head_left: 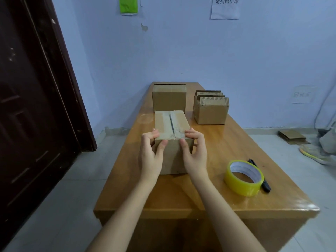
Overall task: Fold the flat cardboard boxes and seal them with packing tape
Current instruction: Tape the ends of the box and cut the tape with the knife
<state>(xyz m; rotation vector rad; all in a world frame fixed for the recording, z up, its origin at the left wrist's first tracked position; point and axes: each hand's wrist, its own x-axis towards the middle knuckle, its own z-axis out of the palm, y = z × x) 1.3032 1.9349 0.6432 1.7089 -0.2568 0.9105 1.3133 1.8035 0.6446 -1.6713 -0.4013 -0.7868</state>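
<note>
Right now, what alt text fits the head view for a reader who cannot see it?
Both hands, left hand and right hand, grip the near end of a taped box on a wooden table. A tape roll and a black pen lie to the right; two more boxes stand behind.

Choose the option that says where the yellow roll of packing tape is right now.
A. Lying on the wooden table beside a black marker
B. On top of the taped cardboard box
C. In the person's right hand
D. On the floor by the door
A: the yellow roll of packing tape lies on the wooden table next to the black marker, while both hands grip the taped cardboard box.
</note>
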